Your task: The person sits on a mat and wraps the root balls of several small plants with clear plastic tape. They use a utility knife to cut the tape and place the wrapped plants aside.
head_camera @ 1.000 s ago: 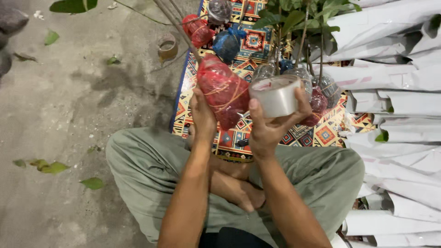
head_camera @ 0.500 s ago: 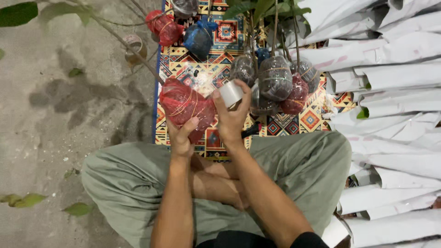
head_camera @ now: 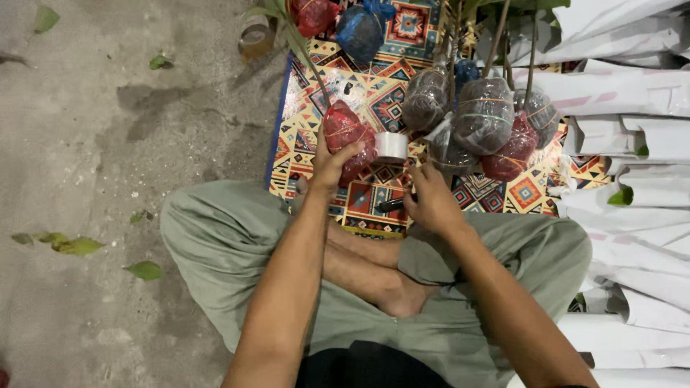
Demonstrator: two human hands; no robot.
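You are sitting cross-legged on a bare concrete floor point(head_camera: 108, 165), working in what is looking like a small plant-nursery packing spot, likely outdoors or in a yard. Fallen green leaves point(head_camera: 72, 246) are lying about the ground. A patterned mat point(head_camera: 374, 93) is carrying saplings with root balls bagged in plastic point(head_camera: 483, 115), and white paper-wrapped bundles point(head_camera: 632, 144) are piling up at your right.
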